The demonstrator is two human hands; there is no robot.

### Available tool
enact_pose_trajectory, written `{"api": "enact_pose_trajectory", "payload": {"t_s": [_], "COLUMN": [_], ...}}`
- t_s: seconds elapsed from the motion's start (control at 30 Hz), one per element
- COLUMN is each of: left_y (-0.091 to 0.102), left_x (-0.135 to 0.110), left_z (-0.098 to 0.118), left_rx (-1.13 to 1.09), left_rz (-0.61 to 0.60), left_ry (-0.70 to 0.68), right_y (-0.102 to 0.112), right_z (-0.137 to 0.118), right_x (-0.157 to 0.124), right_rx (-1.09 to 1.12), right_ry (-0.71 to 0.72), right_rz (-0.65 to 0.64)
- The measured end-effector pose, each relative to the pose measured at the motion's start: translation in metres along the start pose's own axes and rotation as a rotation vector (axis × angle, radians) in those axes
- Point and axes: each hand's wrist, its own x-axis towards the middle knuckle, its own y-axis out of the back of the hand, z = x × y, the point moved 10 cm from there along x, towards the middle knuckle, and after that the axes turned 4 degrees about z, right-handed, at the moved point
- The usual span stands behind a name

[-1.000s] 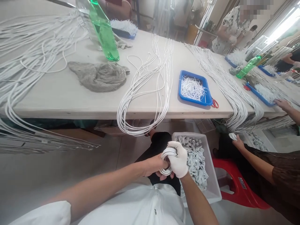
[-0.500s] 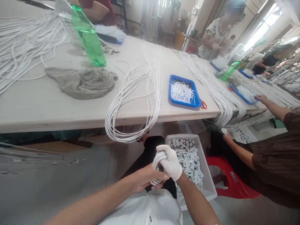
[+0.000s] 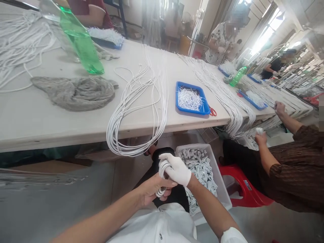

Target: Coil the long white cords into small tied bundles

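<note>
A small coil of white cord (image 3: 164, 166) is held upright over my lap. Bare fingers of my left hand (image 3: 155, 189) wrap round its lower part, with the thumb lying across it. My right hand (image 3: 176, 168), in a white glove, grips the upper part of the same coil, its fingers curled over the loops. Beside my right forearm stands a whitish plastic bin (image 3: 219, 175) holding many bundled cords (image 3: 201, 170). Ahead, a long looped bunch of white cords (image 3: 121, 116) lies on the table and hangs over its front edge.
On the table (image 3: 76, 126) are a grey cloth (image 3: 76, 92), a green bottle (image 3: 81, 45), a blue tray (image 3: 179, 107) of short white pieces and red-handled scissors (image 3: 213, 111). More cords (image 3: 215, 87) lie further right. A co-worker (image 3: 293, 168) sits at right on a red stool (image 3: 243, 185).
My view has shifted slightly, so the table things appear further left. Both my hands keep hold of the coil. The co-worker's hand holding a white bundle has moved up and to the right.
</note>
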Motion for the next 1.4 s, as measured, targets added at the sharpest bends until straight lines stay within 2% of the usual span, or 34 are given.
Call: {"api": "enact_pose_trajectory", "payload": {"t_s": [0.17,0.27,0.33,0.4,0.47,0.57,0.63,0.7,0.8,0.9,0.97,1.1,1.17,1.27,1.4], "left_y": [0.012,0.022,0.027,0.031,0.033,0.033,0.029,0.023,0.022,0.028,0.028,0.019,0.015,0.007,-0.001], "left_x": [0.007,0.012,0.016,0.021,0.025,0.027,0.026,0.025,0.027,0.034,0.038,0.037,0.033,0.028,0.026], "left_z": [0.001,-0.004,-0.007,-0.012,-0.015,-0.012,-0.008,-0.006,-0.008,-0.010,-0.011,-0.016,-0.017,-0.016,-0.012], "left_rx": [-0.008,-0.018,-0.026,-0.036,-0.043,-0.026,0.011,0.059,0.124,0.130,0.082,0.047,0.063,0.061,-0.037], "left_rz": [0.010,0.060,0.083,0.101,0.125,0.130,0.092,0.037,-0.002,0.038,0.037,-0.031,-0.073,-0.161,-0.227], "left_ry": [0.011,0.020,0.019,0.032,0.047,0.032,0.017,0.015,0.029,0.016,-0.012,-0.013,-0.001,0.016,0.024], "right_y": [0.015,0.014,0.012,0.013,0.016,0.010,0.000,-0.007,-0.015,-0.023,-0.022,0.005,0.005,-0.011,-0.014], "right_z": [0.018,0.027,0.029,0.032,0.041,0.065,0.075,0.081,0.087,0.091,0.092,0.077,0.069,0.069,0.077], "right_x": [-0.002,-0.006,-0.008,-0.009,-0.010,-0.021,-0.030,-0.035,-0.040,-0.044,-0.043,-0.030,-0.022,-0.016,-0.010], "right_rx": [-0.217,-0.348,-0.439,-0.452,-0.315,0.091,0.333,0.464,0.553,0.604,0.522,-0.042,-0.232,-0.206,-0.018], "right_ry": [-0.105,-0.089,-0.039,-0.045,-0.155,-0.465,-0.636,-0.713,-0.756,-0.763,-0.720,-0.479,-0.368,-0.313,-0.376], "right_rz": [-0.127,-0.209,-0.213,-0.161,-0.099,-0.064,-0.043,0.012,0.112,0.176,0.193,0.248,0.171,-0.003,0.036]}}
